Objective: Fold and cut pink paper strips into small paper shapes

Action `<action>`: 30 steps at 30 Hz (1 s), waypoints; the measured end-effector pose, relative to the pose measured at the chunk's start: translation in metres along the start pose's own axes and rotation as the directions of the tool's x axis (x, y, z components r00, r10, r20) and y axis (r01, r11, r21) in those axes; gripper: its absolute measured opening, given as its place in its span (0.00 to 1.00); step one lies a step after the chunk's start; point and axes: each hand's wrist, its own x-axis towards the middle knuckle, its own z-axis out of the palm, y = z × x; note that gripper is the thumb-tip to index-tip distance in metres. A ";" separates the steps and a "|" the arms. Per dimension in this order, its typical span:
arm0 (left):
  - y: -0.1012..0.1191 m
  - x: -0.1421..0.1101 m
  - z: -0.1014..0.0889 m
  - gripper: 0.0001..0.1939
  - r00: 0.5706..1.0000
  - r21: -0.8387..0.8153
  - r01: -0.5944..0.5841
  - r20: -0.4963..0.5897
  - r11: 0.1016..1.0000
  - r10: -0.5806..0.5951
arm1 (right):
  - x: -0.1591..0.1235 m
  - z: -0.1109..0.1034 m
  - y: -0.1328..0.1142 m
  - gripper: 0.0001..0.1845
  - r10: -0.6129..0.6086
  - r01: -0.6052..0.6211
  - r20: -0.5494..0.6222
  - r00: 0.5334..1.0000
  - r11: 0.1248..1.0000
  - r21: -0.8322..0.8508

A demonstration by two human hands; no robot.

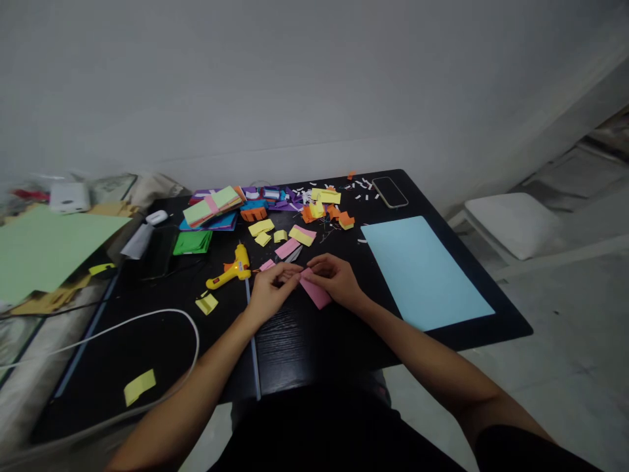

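A strip of pink paper (317, 293) is held over the front middle of the black table. My right hand (339, 280) pinches its upper end, thumb on top. From the other side, my left hand (275, 288) meets the same end, with its thumb and fingertips closed on it. Just beyond my hands lie scissors (295, 254), partly hidden by my left hand and by pink paper pieces (287, 248). A yellow glue gun (230, 270) rests to the left of my left hand, with a pale stick or strip (254, 367) running below it.
A light blue sheet (427, 272) and a phone (390, 192) lie on the right. Colored paper stacks (213, 208), yellow pieces (261, 228) and scraps fill the back. A white cable (194, 328) loops across the left, near my forearm.
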 end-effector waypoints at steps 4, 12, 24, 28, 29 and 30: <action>0.000 -0.001 -0.001 0.11 0.998 0.087 0.043 0.052 0.995 -0.048 | -0.003 0.003 -0.002 0.22 0.018 -0.018 0.007 1.000 1.000 -0.024; 0.000 0.001 -0.006 0.12 0.998 0.154 -0.028 0.062 0.988 0.019 | 0.001 0.001 0.002 0.25 0.068 -0.069 0.072 0.995 0.998 0.011; -0.007 0.012 -0.025 0.14 0.964 0.038 -0.027 -0.263 0.999 0.036 | 0.000 -0.005 -0.005 0.16 -0.042 0.047 0.043 0.998 0.993 -0.106; -0.007 0.011 -0.025 0.13 0.964 0.055 -0.052 -0.260 0.997 0.065 | -0.002 -0.004 -0.003 0.14 -0.064 0.074 0.062 0.996 0.981 -0.178; -0.007 0.011 -0.025 0.13 0.964 0.059 -0.053 -0.256 0.997 0.066 | -0.002 -0.005 -0.002 0.14 -0.067 0.077 0.062 0.996 0.980 -0.183; -0.008 0.011 -0.025 0.13 0.964 0.063 -0.056 -0.258 0.996 0.070 | -0.002 -0.005 -0.002 0.13 -0.067 0.077 0.059 0.996 0.981 -0.180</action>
